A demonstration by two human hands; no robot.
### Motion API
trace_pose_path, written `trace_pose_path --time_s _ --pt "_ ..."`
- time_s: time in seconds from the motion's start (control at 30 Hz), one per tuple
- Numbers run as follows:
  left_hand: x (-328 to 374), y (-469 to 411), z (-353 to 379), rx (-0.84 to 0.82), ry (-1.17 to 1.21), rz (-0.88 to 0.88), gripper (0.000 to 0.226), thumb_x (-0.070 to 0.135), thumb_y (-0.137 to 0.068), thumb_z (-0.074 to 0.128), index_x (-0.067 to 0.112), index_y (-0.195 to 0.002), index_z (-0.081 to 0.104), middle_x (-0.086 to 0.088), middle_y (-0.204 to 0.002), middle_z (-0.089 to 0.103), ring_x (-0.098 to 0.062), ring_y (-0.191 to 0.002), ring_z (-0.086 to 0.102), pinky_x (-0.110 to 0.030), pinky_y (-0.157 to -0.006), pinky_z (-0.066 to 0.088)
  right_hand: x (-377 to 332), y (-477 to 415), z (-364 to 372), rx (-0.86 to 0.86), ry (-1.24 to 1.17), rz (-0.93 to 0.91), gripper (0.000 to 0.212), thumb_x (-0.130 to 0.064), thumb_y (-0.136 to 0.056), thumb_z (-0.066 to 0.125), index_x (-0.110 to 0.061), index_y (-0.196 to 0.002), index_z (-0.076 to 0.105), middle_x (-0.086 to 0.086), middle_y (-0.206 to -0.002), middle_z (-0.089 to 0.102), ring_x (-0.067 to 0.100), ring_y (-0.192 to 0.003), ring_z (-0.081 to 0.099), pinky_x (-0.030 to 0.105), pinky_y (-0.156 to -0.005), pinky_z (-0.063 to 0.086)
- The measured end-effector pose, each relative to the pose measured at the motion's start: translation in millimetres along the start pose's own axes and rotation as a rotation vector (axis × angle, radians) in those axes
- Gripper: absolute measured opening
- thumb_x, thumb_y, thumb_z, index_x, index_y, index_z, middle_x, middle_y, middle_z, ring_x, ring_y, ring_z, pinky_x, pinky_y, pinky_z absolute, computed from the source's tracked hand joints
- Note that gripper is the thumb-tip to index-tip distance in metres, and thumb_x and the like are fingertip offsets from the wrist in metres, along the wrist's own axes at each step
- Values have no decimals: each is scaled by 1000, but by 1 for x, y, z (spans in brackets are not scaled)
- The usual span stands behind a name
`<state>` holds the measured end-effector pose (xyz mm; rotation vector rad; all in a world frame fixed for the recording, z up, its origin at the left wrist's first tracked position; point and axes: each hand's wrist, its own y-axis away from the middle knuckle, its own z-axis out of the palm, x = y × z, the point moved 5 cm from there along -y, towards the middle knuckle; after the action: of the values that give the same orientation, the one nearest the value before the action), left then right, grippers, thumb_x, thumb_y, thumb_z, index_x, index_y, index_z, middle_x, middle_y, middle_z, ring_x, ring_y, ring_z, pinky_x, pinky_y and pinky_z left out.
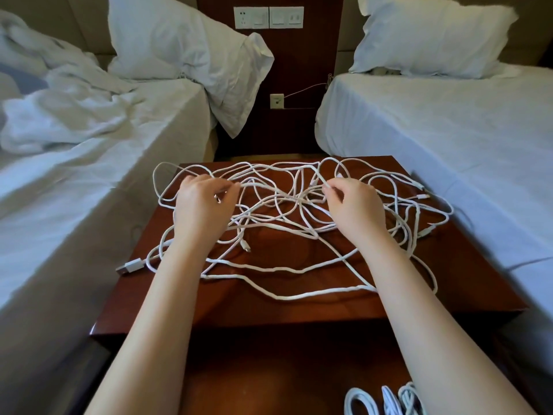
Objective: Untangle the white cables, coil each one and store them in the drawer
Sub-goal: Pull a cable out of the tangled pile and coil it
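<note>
A tangle of white cables [284,205] sprawls over the top of a dark red wooden nightstand [299,307]. My left hand [203,202] hovers over the tangle's left part, fingers curled and pinching a strand. At the right part, my right hand [356,205] pinches another strand with its fingertips. A USB plug [129,266] lies at the nightstand's left edge. Below the top, the open drawer [269,384] holds coiled white cables [386,399] at its right side.
A bed with crumpled white bedding [74,121] stands close on the left, a made bed [449,145] on the right. Pillows [185,55] lean at both heads. A wall panel with sockets [268,17] lies behind the nightstand.
</note>
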<state>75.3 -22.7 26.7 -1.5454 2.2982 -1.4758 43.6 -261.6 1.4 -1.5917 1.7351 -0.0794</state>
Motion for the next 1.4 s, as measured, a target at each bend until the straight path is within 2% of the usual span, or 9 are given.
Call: trace_pose_path --time_s 0.13,0.23,0.37,0.5,0.67,0.83,1.1,1.23,1.4 --pt "-8 5 17 -238 -88 -80 31 27 -92 61 9 -70 74 -5 -63 62 -27 -81 58 -39 -81 48 -14 0 -5 64 -125 -116 24 -14 -94 57 -10 -116 66 2 -95 66 16 -92 56 33 -81 51" --pt "-3 4 13 -180 -9 -98 21 23 -90 64 6 -86 76 -3 -76 63 -21 -84 56 -30 -80 43 -31 2 -10 165 -15 -241 35 -13 -90 60 -8 -124 61 6 -105 64 22 -101 54 28 -88 40" --pt "-6 0 2 -25 44 -79 21 16 -83 72 4 -98 64 -12 -103 54 -24 -98 50 -29 -83 40 -71 14 -10 229 -81 -487 19 -15 -83 65 -9 -100 70 4 -92 65 20 -88 54 29 -78 44" --pt "-18 -1 -5 36 33 -73 14 12 -79 75 2 -84 65 -6 -93 48 -22 -93 47 -32 -81 42 -104 33 10 -39 -158 -614 3 -15 -79 70 -12 -81 71 -1 -76 61 15 -77 52 28 -65 45" --pt "-41 -3 -6 -45 -60 -101 12 20 -82 74 9 -84 78 -8 -91 64 -33 -95 54 -32 -82 36 -107 49 53 -407 119 -547 33 -43 -87 66 -16 -104 74 -1 -106 55 18 -106 43 34 -90 37" --pt "-40 -2 -4 -97 -6 -110 11 18 -83 72 9 -89 76 -5 -95 64 -18 -92 55 -28 -79 43 -100 48 59 -357 168 -449 37 -43 -93 59 -13 -113 69 0 -111 53 21 -108 44 41 -92 41" --pt "-38 2 3 -275 83 -117 5 15 -82 72 14 -86 75 -4 -118 60 -16 -109 55 -27 -86 45 -101 51 60 -179 176 -424 13 -16 -71 77 -6 -73 69 5 -77 60 27 -78 57 38 -63 46" --pt "-30 0 -5 -321 77 -108 24 25 -77 78 22 -60 61 2 -84 49 -12 -79 49 -23 -68 36 -93 44 55 -150 168 -397 2 -9 -85 66 -7 -87 66 6 -90 61 26 -88 57 37 -67 49" --pt "-19 18 16 -827 -136 -223 35 42 -78 75 20 -57 58 3 -57 53 -11 -58 49 -23 -54 38 -88 40 51 -126 154 -397 8 -14 -90 63 -9 -90 68 6 -91 63 25 -89 58 37 -70 49"
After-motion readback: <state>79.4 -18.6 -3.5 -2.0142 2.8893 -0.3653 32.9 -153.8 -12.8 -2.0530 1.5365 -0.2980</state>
